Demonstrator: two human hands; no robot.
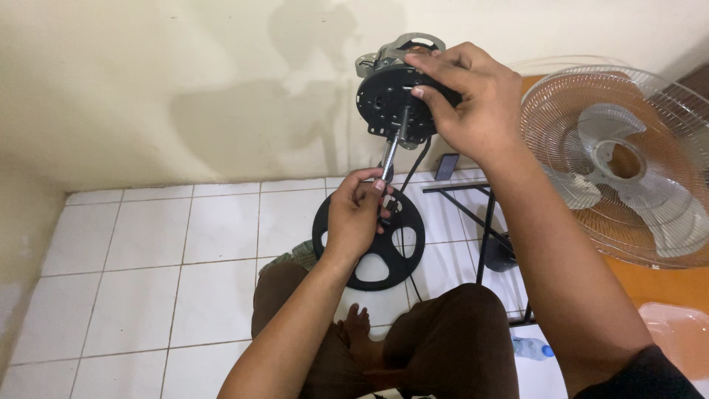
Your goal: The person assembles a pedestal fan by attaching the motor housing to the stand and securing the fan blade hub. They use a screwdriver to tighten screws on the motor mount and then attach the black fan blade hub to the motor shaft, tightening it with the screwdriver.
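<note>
Near the top centre of the frame, the right hand (473,100) grips a black fan motor (395,100) and holds it up with its shaft (391,151) pointing down. The left hand (354,214) closes its fingertips around the shaft's lower end, apparently to steady it. A round black fan guard plate (377,251) lies on the tiled floor (148,251) below, and a caged fan (620,159) stands at right.

Motor (395,103) above ring (373,240) — fan (620,162) probably right.

The right hand (473,103) holds a black fan motor (395,92) up against the wall. The left hand (354,214) pinches a screwdriver (390,159) just below it. A black spoked guard ring (384,247) lies on the tiled floor (148,244), and a fan head (628,162) rests nearby.
</note>
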